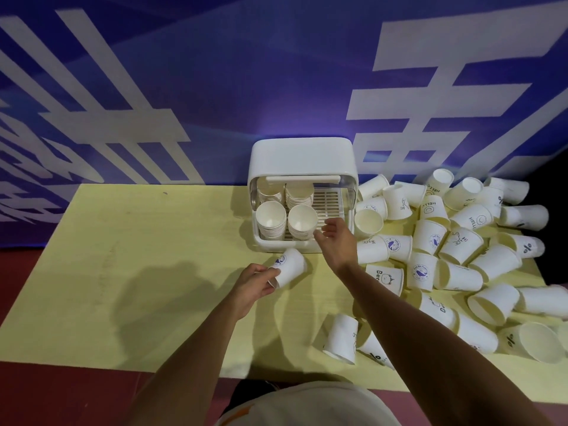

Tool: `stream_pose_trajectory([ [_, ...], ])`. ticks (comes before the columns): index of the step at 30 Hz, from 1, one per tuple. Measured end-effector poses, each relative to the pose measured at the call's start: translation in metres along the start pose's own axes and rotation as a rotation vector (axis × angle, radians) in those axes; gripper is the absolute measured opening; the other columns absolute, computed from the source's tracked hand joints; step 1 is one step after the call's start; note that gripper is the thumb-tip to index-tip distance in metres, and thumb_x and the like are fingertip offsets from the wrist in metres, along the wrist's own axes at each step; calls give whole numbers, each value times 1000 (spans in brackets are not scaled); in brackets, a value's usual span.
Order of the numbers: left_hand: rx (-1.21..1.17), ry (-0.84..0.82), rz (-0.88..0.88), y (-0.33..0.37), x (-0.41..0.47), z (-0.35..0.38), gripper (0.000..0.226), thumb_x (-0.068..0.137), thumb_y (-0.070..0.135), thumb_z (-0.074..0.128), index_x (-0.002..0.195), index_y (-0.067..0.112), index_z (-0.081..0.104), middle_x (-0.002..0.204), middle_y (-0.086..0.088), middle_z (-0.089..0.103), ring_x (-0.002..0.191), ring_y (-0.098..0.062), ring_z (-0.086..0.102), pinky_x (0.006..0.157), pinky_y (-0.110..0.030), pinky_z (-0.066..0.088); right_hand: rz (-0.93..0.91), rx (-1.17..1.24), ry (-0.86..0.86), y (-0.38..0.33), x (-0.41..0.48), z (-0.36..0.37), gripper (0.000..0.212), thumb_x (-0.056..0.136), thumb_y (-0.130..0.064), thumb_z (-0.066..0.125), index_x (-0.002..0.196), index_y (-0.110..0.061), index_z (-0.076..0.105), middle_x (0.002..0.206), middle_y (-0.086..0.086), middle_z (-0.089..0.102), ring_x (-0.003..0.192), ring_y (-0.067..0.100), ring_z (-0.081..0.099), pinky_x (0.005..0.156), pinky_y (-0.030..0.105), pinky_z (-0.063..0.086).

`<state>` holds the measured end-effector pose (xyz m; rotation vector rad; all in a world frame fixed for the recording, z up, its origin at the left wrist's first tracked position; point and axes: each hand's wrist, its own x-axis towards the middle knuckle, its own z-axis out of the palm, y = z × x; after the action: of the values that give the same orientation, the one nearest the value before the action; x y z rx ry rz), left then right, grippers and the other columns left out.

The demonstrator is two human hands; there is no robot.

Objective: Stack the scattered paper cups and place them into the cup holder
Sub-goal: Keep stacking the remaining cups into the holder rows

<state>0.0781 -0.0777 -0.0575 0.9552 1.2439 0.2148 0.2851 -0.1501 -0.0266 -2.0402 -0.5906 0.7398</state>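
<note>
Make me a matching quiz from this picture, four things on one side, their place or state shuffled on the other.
1 left hand
2 right hand
3 white plastic cup holder
4 scattered white paper cups

A lying on the yellow mat
B grips a printed paper cup
C open, at holder's front
D contains cup stacks

Pairs: 1-B, 2-C, 3-D, 4-A

Blue banner wall (246, 72), yellow tabletop (138, 256)

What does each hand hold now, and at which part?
The left hand grips a paper cup at its bottom end. The right hand, at the cup holder, holds nothing.
</note>
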Motion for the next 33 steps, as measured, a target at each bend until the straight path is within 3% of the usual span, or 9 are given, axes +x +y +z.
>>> stream_pose_trajectory([
  [5,-4,-47,9,4,-4,14,30,85,18,76,102,5,55,100,-19,65,89,-27,68,92,-38,57,33,31,-46,9,-6,-11,36,88,-33,70,117,-14,60,103,-3,67,100,16,64,87,27,49],
  [9,-38,-107,9,8,-11,31,28,88,12,72,106,3,52,89,-16,66,85,-24,68,92,-36,56,79,6,-131,14,-11,-20,45,90,-44,67,121,-13,59,106,-3,65,99,15,61,83,26,41],
  [13,-56,-136,10,11,-16,50,36,89,7,70,119,-3,54,111,-20,69,99,-25,69,94,-34,55,166,70,-255,23,-13,-26,67,83,-62,68,129,-17,51,117,1,61,107,19,59,93,33,46],
  [16,-52,-180,27,14,-20,63,35,90,5,66,123,0,55,119,-17,68,107,-26,69,93,-33,55,196,115,-316,29,-14,-31,94,60,-76,71,132,-19,46,125,6,62,110,22,62,102,43,48],
  [19,-32,-200,49,15,-23,76,34,90,3,64,123,0,55,119,-16,68,101,-23,68,95,-34,54,185,138,-325,33,-13,-41,90,63,-67,76,132,-20,45,125,6,62,107,19,63,100,45,51],
  [21,-21,-197,60,13,-23,83,37,88,5,68,122,2,55,116,-14,68,97,-20,68,94,-33,54,140,149,-304,33,-11,-48,84,67,-59,80,133,-22,44,124,3,63,107,17,64,98,44,53],
  [26,60,-181,40,7,-22,91,65,59,34,80,118,15,58,121,-9,67,105,-20,67,89,-33,53,-46,126,-137,16,-6,-66,74,78,-40,81,139,-23,42,124,-5,56,108,15,58,86,31,52],
  [30,111,-134,29,6,-20,92,67,55,39,80,115,18,60,119,-10,67,99,-18,65,80,-33,52,-188,38,-16,4,0,-69,78,78,-41,79,143,-23,40,137,-6,51,121,12,49,99,31,46],
  [33,155,-119,32,7,-18,89,56,64,35,77,115,18,60,117,-9,66,101,-18,65,80,-33,53,-245,-59,20,1,5,-65,76,82,-41,76,145,-21,38,143,0,47,125,16,47,100,32,43],
])
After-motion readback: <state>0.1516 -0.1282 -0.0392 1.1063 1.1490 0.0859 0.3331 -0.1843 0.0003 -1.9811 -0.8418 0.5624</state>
